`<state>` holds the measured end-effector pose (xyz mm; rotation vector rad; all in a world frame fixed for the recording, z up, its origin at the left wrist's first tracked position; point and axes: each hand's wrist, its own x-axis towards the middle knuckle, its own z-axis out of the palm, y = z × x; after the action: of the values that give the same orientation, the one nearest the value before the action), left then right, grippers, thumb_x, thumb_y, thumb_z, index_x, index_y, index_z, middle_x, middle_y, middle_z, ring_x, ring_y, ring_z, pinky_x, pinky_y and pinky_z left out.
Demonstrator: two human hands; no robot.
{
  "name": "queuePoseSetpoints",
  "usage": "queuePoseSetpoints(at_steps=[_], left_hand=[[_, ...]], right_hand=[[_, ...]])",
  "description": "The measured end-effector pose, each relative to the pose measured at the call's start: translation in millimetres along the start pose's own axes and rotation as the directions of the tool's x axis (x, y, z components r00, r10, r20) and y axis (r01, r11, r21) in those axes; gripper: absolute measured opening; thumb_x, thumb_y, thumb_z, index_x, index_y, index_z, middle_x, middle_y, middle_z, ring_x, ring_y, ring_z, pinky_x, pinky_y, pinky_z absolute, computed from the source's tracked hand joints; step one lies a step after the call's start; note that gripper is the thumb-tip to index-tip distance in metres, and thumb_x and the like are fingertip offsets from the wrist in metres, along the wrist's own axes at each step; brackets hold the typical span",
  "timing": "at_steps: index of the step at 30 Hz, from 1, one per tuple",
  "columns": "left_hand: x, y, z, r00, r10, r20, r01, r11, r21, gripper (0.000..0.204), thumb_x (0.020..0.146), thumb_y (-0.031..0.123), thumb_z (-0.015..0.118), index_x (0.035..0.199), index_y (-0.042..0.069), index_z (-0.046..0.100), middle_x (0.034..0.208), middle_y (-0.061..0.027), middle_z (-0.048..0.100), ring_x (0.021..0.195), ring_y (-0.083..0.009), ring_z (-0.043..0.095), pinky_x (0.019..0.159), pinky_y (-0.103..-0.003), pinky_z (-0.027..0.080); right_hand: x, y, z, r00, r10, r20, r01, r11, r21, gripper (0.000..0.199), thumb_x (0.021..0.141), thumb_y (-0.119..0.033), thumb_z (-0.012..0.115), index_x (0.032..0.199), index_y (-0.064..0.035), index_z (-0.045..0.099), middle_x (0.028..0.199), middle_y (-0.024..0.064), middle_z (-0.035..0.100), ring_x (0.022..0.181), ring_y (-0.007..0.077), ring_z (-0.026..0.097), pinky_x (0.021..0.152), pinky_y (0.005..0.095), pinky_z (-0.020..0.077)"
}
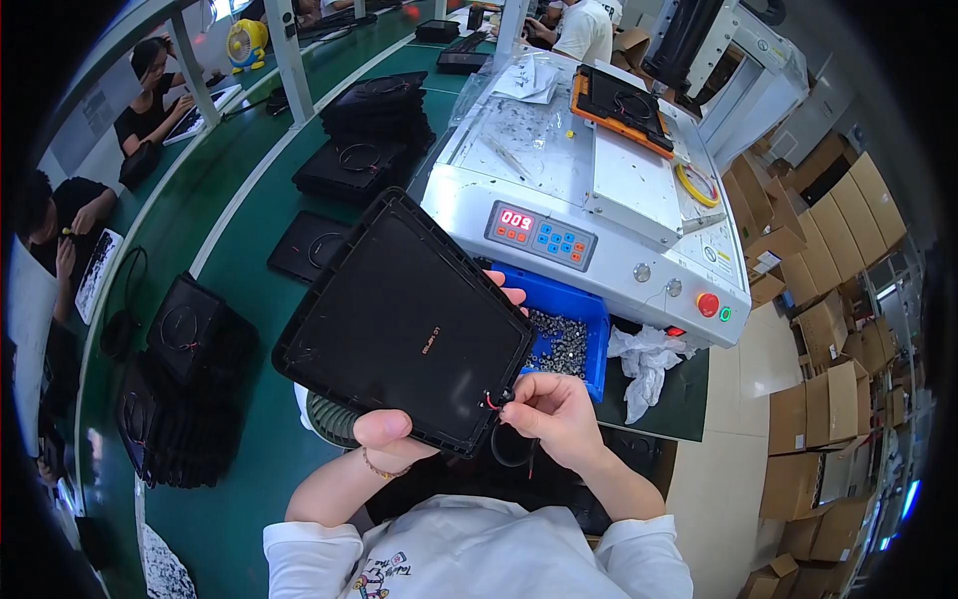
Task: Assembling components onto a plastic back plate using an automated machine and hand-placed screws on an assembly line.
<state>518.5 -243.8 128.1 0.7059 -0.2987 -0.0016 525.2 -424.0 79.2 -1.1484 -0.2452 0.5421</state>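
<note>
Green table runs along your left, and a white machine stands ahead on your right. Black stacks sit on the table, well apart from your hands.

Your black case is held up in front of you, tilted, one corner toward the machine. Its right edge overlaps the view of a blue bin. Your left hand is spread around the case: thumb over the near edge, fingers beneath, their tips showing past the far right side. That looks like the only support, so a slack thumb could let the case tip or slide.

Your right hand pinches at the near right corner, thumb against forefinger, by a short red wire. You cannot tell from here whether the tips hold the wire itself or the small dark piece at its end. Pulling hard, or letting the case swing, could strain or loosen the wire where it meets the case. Small parts fill the bin; a dipping case might knock them.
</note>
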Motion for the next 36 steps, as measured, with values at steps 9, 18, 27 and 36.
queuePoseSetpoints(at_steps=[9,18,27,36], left_hand=[[-2.4,-4.2,-4.8,0.999,-0.008,0.046,0.009,1.0,-0.022,0.118,0.058,0.053,0.076,0.15,0.001,0.024,0.147,-0.0186,0.036,0.139,-0.0346,0.035,0.113,-0.045,0.035],[-5.7,-10.5,-4.9,0.995,-0.069,0.07,0.075,0.992,-0.097,0.118,0.061,0.051,0.075,0.152,0.002,0.018,0.15,-0.0188,0.032,0.14,-0.0356,0.034,0.115,-0.047,0.032],[-7.0,-14.2,-7.9,0.995,-0.054,0.084,0.059,0.996,-0.064,0.117,0.063,0.052,0.075,0.152,0.003,0.018,0.15,-0.0186,0.032,0.141,-0.0348,0.033,0.114,-0.047,0.033],[-6.5,-7.6,-1.5,1.0,-0.017,0.017,0.019,0.991,-0.132,0.113,0.06,0.054,0.065,0.151,0.002,0.023,0.147,-0.0201,0.034,0.14,-0.0356,0.034,0.109,-0.045,0.041]], right_hand=[[-0.9,0.6,8.5,1.0,0.018,-0.018,-0.016,0.997,0.073,0.006,0.086,-0.002,0.072,0.089,0.0011,0.067,0.088,0.003,0.068,0.077,0.007,0.062,0.069,0.0213,0.0488],[2.3,23.8,1.7,0.973,-0.23,0.017,0.229,0.973,0.039,0.013,0.083,0.001,0.07,0.095,0.0029,0.067,0.092,0.005,0.069,0.085,0.0097,0.063,0.078,0.0245,0.0501],[7.4,21.4,3.9,0.99,-0.138,0.013,0.133,0.976,0.172,0.023,0.079,-0.002,0.073,0.1,0.0028,0.066,0.095,0.0069,0.069,0.087,0.0126,0.065,0.083,0.0294,0.0524],[9.1,16.2,-5.2,0.986,-0.145,0.085,0.137,0.986,0.096,0.015,0.078,-0.002,0.075,0.09,0.0017,0.066,0.093,0.0066,0.069,0.084,0.0119,0.064,0.081,0.0279,0.0519]])
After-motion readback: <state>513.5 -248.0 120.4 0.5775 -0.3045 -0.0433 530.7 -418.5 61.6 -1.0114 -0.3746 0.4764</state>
